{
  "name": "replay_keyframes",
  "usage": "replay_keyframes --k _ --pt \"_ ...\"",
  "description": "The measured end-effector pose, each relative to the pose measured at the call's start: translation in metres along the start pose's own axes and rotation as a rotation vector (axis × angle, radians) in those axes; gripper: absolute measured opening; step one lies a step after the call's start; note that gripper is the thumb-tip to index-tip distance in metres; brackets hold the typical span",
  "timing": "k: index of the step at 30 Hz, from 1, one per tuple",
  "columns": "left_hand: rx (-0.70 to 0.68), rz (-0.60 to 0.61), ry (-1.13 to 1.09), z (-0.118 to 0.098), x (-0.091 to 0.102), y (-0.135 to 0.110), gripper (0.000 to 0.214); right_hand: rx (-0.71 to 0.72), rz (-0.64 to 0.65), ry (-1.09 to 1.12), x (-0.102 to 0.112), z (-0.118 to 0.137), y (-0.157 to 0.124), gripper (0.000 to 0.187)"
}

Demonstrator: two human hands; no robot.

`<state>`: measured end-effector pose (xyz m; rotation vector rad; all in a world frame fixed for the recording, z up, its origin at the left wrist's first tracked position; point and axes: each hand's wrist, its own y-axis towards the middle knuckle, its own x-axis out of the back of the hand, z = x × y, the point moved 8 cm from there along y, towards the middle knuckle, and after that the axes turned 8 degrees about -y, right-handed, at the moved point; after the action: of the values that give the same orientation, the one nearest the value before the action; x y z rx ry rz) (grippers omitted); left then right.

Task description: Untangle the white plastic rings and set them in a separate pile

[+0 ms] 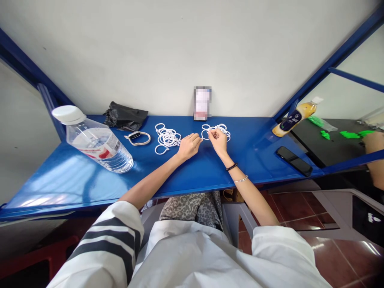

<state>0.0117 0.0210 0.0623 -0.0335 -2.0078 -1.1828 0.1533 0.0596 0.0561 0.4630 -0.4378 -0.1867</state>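
Note:
Both my hands rest on a blue table near its back edge. My left hand is curled, its fingertips pinching a white ring at the left end of a small cluster of white rings. My right hand is also closed, pinching a ring of that same cluster. A second, larger heap of white rings lies just left of my left hand. Beaded and thin metal bracelets circle my right wrist.
A large water bottle lies on its side at the left. A smartwatch, a black plastic bag, a blurred upright card, a black phone and a juice bottle surround the work spot. Another person's arm shows at the right.

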Motion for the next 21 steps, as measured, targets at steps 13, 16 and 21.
replay_keyframes --k 13,16,21 --pt "0.197 -0.04 -0.109 0.016 0.003 0.0 0.025 -0.03 -0.018 0.052 0.003 0.003 0.0 0.024" --pt "0.329 -0.109 -0.205 0.03 0.007 -0.002 0.025 -0.093 0.022 0.11 -0.001 -0.001 0.0 0.031" --pt "0.415 -0.163 -0.391 0.04 0.007 -0.002 0.033 -0.21 0.147 0.218 -0.015 -0.01 -0.002 0.037"
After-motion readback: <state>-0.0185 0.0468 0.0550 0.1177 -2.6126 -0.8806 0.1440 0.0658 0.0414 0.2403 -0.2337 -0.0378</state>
